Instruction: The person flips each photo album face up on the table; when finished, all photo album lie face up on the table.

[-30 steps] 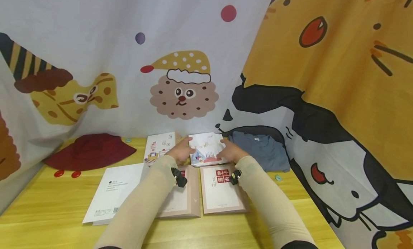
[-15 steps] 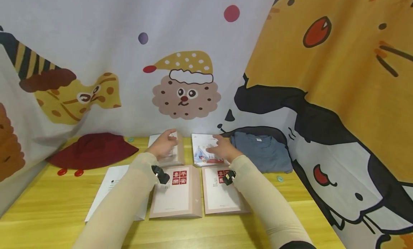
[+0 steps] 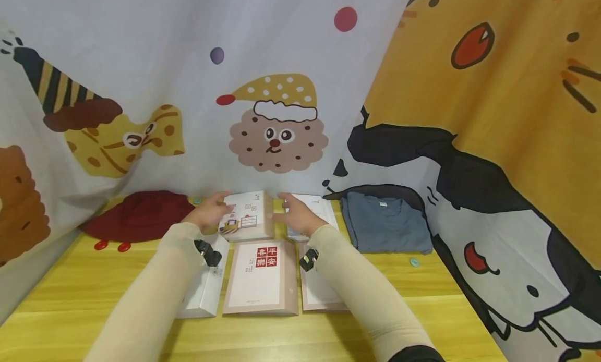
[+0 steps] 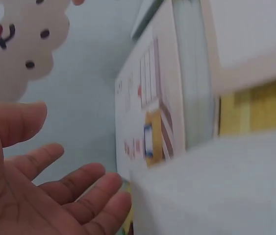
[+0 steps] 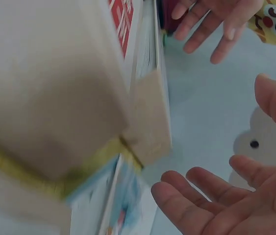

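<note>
A thick book point(image 3: 249, 212) with an illustrated white cover lies at the back of the table, between my two hands. On its left side is my left hand point(image 3: 210, 210), fingers spread and relaxed. In the left wrist view a gap shows between this hand point(image 4: 54, 181) and the illustrated cover point(image 4: 150, 98). My right hand point(image 3: 300, 215) hovers at the book's right side, partly over a second white book point(image 3: 324, 208). The right wrist view shows the right hand point(image 5: 240, 196) with fingers loosely extended, holding nothing, near the first book's beige spine point(image 5: 150, 122).
In front lie a white book point(image 3: 206, 294), a pink-bordered book point(image 3: 260, 284) and a similar book point(image 3: 319, 291), partly under my sleeves. A maroon hat point(image 3: 141, 216) sits at left, a folded blue-grey shirt point(image 3: 385, 224) at right. A printed curtain point(image 3: 188, 17) hangs behind.
Both hands have moved left, from the sides of the back right book to the sides of the back left book. The head view has shifted slightly left.
</note>
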### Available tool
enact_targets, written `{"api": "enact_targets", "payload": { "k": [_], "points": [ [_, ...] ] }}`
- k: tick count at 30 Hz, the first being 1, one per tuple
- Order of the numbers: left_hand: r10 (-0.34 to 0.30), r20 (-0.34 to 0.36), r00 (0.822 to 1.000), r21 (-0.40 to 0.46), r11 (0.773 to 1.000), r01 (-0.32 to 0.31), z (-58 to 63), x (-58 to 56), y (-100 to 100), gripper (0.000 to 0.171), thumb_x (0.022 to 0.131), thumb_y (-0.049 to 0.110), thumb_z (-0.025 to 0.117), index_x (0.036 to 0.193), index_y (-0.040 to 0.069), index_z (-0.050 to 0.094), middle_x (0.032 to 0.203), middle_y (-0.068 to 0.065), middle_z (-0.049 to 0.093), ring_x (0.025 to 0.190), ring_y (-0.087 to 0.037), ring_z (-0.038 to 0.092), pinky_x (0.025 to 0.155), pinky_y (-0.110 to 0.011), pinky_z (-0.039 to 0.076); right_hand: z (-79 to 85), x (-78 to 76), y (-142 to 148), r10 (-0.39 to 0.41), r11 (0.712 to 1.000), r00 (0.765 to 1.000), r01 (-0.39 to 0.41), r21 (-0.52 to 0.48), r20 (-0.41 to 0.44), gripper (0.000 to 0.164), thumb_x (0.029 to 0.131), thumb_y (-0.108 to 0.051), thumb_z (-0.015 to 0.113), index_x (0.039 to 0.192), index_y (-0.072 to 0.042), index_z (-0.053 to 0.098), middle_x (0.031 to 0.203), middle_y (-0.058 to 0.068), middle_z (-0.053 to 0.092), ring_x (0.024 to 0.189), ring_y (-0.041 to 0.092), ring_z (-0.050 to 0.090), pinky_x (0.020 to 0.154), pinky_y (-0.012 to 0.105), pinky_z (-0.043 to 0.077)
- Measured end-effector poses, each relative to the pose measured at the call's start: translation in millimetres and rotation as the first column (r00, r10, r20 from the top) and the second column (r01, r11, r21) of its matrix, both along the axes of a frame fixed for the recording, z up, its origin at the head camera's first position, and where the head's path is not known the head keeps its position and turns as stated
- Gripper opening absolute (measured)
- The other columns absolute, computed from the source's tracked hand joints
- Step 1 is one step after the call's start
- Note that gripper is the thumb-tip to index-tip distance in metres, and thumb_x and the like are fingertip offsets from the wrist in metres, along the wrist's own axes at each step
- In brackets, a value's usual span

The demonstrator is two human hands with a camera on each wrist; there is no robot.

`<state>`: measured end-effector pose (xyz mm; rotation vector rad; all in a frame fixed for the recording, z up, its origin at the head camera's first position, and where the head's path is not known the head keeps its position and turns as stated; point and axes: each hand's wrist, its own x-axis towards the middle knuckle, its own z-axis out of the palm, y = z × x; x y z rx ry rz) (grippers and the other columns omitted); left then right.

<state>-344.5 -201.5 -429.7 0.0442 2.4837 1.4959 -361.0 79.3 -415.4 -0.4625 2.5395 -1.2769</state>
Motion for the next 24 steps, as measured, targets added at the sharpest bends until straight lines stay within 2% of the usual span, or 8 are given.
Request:
{"api": "enact_targets", "payload": {
  "k": [5, 8, 9, 11, 14, 19, 20, 24],
  "points": [
    [0.011, 0.022, 1.000, -0.067, 0.998, -0.010, -5.7, 1.9, -13, 0.068, 0.112, 0.023, 0.047, 0.167, 0.000, 0.015, 0.163, -0.030, 0.034, 0.144, -0.045, 0.040, 0.121, -0.061, 0.034, -4.0, -2.0, -21, 0.050, 0.998, 0.998, -0.051, 0.038, 0.030, 0.087, 0.095, -0.037, 0.078, 0.166, -0.016, 0.032, 0.159, 0.025, 0.046, 0.146, 0.041, 0.046, 0.120, 0.057, 0.039],
    [0.029, 0.072, 0.997, -0.138, 0.990, -0.018, -9.8, 0.4, -17, 0.071, 0.111, 0.026, 0.050, 0.167, -0.001, 0.016, 0.161, -0.028, 0.035, 0.137, -0.041, 0.044, 0.114, -0.056, 0.041, -4.6, -1.2, -27, 0.083, 0.993, 0.995, -0.088, 0.081, 0.062, 0.091, 0.094, -0.040, 0.079, 0.168, -0.018, 0.030, 0.162, 0.022, 0.045, 0.150, 0.039, 0.043, 0.123, 0.057, 0.035],
    [0.030, 0.092, 0.995, -0.151, 0.988, -0.016, -10.6, 0.0, -17, 0.070, 0.110, 0.025, 0.051, 0.166, -0.001, 0.018, 0.157, -0.027, 0.040, 0.132, -0.038, 0.048, 0.110, -0.052, 0.045, -5.3, -1.8, -29, 0.091, 0.991, 0.993, -0.098, 0.093, 0.072, 0.092, 0.094, -0.041, 0.079, 0.168, -0.018, 0.030, 0.163, 0.021, 0.043, 0.151, 0.039, 0.041, 0.124, 0.057, 0.033],
    [0.024, 0.121, 0.992, -0.158, 0.987, -0.005, -11.4, -0.5, -16, 0.069, 0.110, 0.023, 0.052, 0.166, -0.001, 0.020, 0.151, -0.025, 0.048, 0.124, -0.033, 0.055, 0.102, -0.046, 0.049, -6.3, -2.8, -32, 0.099, 0.987, 0.991, -0.110, 0.116, 0.090, 0.093, 0.094, -0.043, 0.079, 0.168, -0.018, 0.029, 0.166, 0.019, 0.040, 0.154, 0.038, 0.036, 0.125, 0.058, 0.030],
    [-0.002, 0.141, 0.990, -0.140, 0.990, 0.022, -12.1, -2.1, -14, 0.065, 0.109, 0.017, 0.053, 0.165, -0.001, 0.026, 0.144, -0.024, 0.057, 0.120, -0.030, 0.062, 0.099, -0.041, 0.052, -7.8, -4.8, -35, 0.087, 0.985, 0.988, -0.104, 0.134, 0.128, 0.095, 0.093, -0.042, 0.080, 0.168, -0.017, 0.028, 0.170, 0.014, 0.034, 0.158, 0.035, 0.029, 0.128, 0.057, 0.024],
    [-0.012, 0.158, 0.987, -0.145, 0.989, 0.035, -13.2, -4.7, -12, 0.065, 0.106, 0.013, 0.052, 0.165, -0.001, 0.026, 0.145, -0.026, 0.056, 0.120, -0.030, 0.062, 0.099, -0.041, 0.053, -8.3, -7.6, -38, 0.082, 0.987, 0.984, -0.102, 0.124, 0.159, 0.096, 0.094, -0.036, 0.079, 0.169, -0.013, 0.024, 0.174, 0.010, 0.026, 0.161, 0.031, 0.023, 0.130, 0.052, 0.019],
    [-0.011, 0.158, 0.987, -0.153, 0.988, 0.036, -13.7, -5.1, -12, 0.066, 0.106, 0.012, 0.052, 0.165, -0.001, 0.025, 0.148, -0.026, 0.053, 0.122, -0.030, 0.060, 0.102, -0.043, 0.052, -8.1, -8.0, -40, 0.086, 0.987, 0.983, -0.106, 0.117, 0.160, 0.095, 0.094, -0.035, 0.079, 0.169, -0.013, 0.024, 0.175, 0.011, 0.025, 0.161, 0.032, 0.023, 0.130, 0.051, 0.020],
    [-0.019, 0.148, 0.989, -0.150, 0.988, 0.041, -14.5, -6.0, -11, 0.070, 0.101, 0.006, 0.052, 0.165, -0.002, 0.024, 0.156, -0.030, 0.043, 0.131, -0.035, 0.053, 0.114, -0.051, 0.045, -9.3, -9.2, -43, 0.095, 0.992, 0.975, -0.110, 0.062, 0.203, 0.091, 0.096, -0.028, 0.077, 0.169, -0.018, 0.024, 0.174, 0.014, 0.026, 0.156, 0.035, 0.033, 0.121, 0.054, 0.039]
  ]
}}
